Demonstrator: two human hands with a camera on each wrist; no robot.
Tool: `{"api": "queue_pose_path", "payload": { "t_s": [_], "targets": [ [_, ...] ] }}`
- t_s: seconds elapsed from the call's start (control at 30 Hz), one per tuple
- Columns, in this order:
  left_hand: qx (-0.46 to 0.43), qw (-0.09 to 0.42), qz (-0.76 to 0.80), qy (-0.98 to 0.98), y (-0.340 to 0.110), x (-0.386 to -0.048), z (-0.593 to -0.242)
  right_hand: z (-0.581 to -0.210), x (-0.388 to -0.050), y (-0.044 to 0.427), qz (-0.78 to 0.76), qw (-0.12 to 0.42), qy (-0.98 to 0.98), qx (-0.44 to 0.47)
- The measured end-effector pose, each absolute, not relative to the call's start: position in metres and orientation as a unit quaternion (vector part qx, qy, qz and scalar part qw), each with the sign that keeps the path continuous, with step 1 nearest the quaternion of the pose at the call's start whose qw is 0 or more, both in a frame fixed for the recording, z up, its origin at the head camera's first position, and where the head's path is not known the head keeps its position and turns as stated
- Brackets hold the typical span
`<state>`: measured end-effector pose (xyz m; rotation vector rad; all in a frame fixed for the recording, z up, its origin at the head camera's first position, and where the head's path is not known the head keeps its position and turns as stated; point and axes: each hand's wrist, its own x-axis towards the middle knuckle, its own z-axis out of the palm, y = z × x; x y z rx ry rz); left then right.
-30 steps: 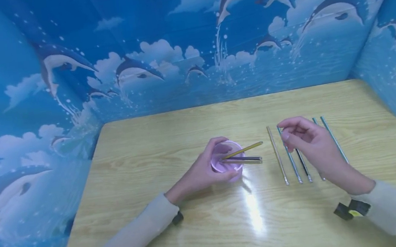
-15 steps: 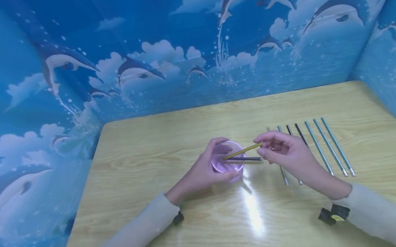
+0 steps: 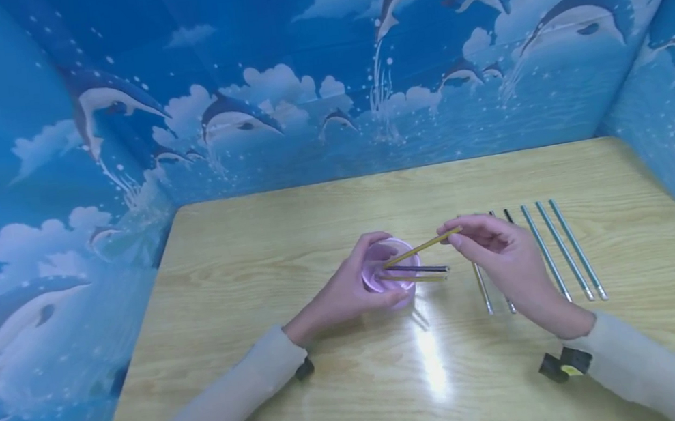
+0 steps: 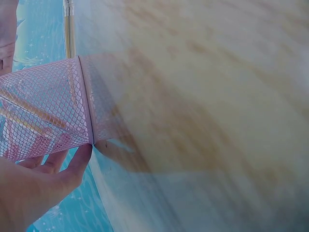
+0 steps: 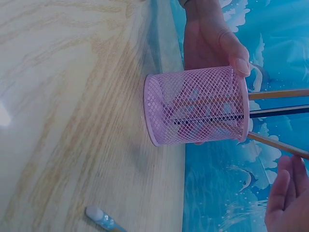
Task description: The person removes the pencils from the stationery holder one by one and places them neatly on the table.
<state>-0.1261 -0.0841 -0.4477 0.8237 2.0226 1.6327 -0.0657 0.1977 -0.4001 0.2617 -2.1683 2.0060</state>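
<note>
A pink mesh cup (image 5: 203, 106) stands on the table, held round its side by my left hand (image 3: 354, 284). Inside it are three pencils: a yellow one (image 3: 418, 248), a dark one (image 3: 426, 268) and a gold-coloured one (image 3: 425, 277), all leaning right over the rim. My right hand (image 3: 513, 264) pinches the upper end of the yellow pencil between thumb and fingers; its lower part is in the cup. In the left wrist view, my left hand (image 4: 43, 183) lies against the mesh (image 4: 43, 106).
Right of the cup, several pencils lie in a row on the wooden table (image 3: 244, 261), among them a blue-green pencil (image 3: 573, 247); my right hand covers some. A dolphin-print curtain (image 3: 304, 125) stands behind and at both sides.
My right hand came left from over the pencil row to the yellow pencil and now pinches it. That pencil's upper end has shifted up and right. My left hand stays round the cup.
</note>
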Motion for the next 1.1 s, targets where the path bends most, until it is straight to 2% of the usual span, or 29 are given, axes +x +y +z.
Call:
{"api": "queue_pose_path", "payload": {
  "t_s": [0.2,0.43,0.87,1.1],
  "targets": [
    [0.292,0.209,0.589,0.724,-0.084,-0.126,-0.447,-0.396,-0.066,0.202,0.715,0.149,-0.676,0.101],
    [0.287,0.211,0.587,0.727,-0.084,-0.125,-0.446,-0.390,-0.070,0.207,0.753,0.201,-0.622,0.074],
    [0.291,0.202,0.575,0.737,-0.085,-0.125,-0.448,-0.361,-0.078,0.235,0.906,0.239,-0.344,0.051],
    [0.293,0.201,0.572,0.740,-0.085,-0.125,-0.447,-0.352,-0.081,0.259,0.909,0.273,-0.307,0.072]
  ]
}}
